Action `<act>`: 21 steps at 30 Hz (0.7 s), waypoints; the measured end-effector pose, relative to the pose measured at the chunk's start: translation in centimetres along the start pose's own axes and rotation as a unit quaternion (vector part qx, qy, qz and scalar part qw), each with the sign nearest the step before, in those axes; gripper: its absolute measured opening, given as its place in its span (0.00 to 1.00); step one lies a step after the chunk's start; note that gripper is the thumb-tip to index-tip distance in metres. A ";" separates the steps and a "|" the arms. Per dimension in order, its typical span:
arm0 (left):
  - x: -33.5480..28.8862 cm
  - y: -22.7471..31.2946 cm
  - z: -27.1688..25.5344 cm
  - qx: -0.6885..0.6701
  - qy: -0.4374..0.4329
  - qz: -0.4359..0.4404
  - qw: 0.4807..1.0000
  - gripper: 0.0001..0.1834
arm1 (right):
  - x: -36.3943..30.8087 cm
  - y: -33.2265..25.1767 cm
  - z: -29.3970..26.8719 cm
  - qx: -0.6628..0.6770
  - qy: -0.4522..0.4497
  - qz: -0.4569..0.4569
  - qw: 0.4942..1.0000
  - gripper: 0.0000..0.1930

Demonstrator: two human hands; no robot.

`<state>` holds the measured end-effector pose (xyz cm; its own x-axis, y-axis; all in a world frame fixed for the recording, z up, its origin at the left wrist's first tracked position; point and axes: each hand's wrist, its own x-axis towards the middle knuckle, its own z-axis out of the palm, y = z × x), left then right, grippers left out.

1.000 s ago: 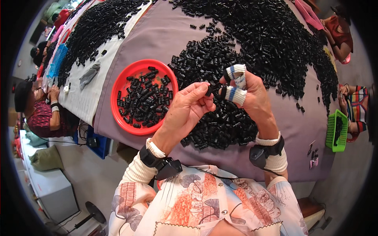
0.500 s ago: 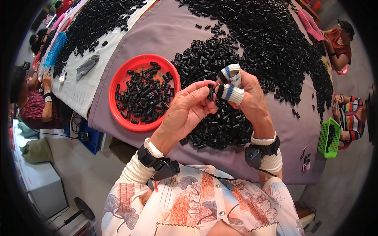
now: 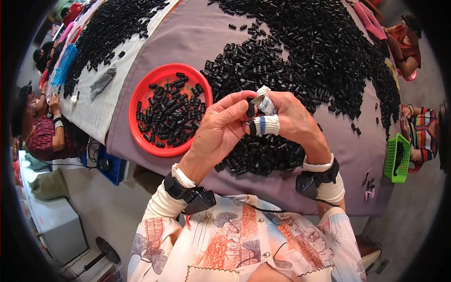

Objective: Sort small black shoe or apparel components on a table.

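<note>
We pinch a small black piece (image 3: 250,107) between the thumb and fingers of our left grip (image 3: 218,127). Our right grip (image 3: 297,115), with knitted white-and-blue finger covers (image 3: 268,126), is right beside it. More such pieces fill a round red tray (image 3: 133,120) to our left and form a heap (image 3: 263,157) on the purple-clothed worktop (image 3: 350,157). Near the worktop's right edge we see a green basket (image 3: 390,157) beside a co-worker in stripes (image 3: 423,131).

The right hand (image 3: 296,115) has moved closer to the left hand (image 3: 223,120). Its wrapped fingers (image 3: 266,125) now reach the black piece (image 3: 251,108).
</note>
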<state>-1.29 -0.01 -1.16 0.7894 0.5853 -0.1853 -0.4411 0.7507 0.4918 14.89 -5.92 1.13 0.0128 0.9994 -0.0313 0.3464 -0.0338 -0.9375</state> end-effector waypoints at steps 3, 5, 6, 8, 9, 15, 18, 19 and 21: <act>0.1 -0.2 0.2 -0.003 0.014 0.001 1.000 0.14 | 0.0 0.1 -0.2 -0.031 -0.010 -0.011 0.999 0.20; 0.1 -0.2 0.3 0.001 0.013 -0.001 1.000 0.13 | 0.0 -0.1 -0.3 -0.034 -0.019 -0.010 0.999 0.20; 0.1 -0.2 0.3 0.004 0.012 -0.001 1.000 0.13 | 0.0 0.0 -0.3 -0.034 -0.019 -0.009 0.999 0.20; 0.1 -0.2 0.2 0.007 0.008 -0.003 1.000 0.13 | 0.0 0.2 -0.3 -0.019 -0.028 0.007 0.999 0.21; 0.1 -0.2 0.2 0.010 0.005 -0.004 1.000 0.13 | 0.0 0.2 -0.2 -0.018 -0.028 0.007 0.999 0.21; 0.0 -0.4 0.0 0.011 0.003 -0.002 1.000 0.12 | -0.2 0.2 0.0 -0.021 -0.026 0.012 0.999 0.21; 0.2 -0.6 -0.2 0.012 0.004 0.003 1.000 0.12 | -0.3 0.3 0.0 -0.024 -0.026 0.006 0.999 0.20; 0.2 -0.6 -0.1 0.012 0.004 0.003 1.000 0.12 | -0.3 0.2 0.0 -0.027 -0.025 0.000 0.999 0.19; 0.2 -0.7 0.1 0.018 0.013 0.014 1.000 0.11 | -0.4 0.1 0.1 -0.030 -0.024 -0.006 0.999 0.19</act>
<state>-0.83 -0.44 -1.44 0.7656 0.6137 -0.1931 -0.4466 0.7230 0.5271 14.81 -6.34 1.04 -0.0364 0.9986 -0.0376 0.4017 -0.0199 -0.9155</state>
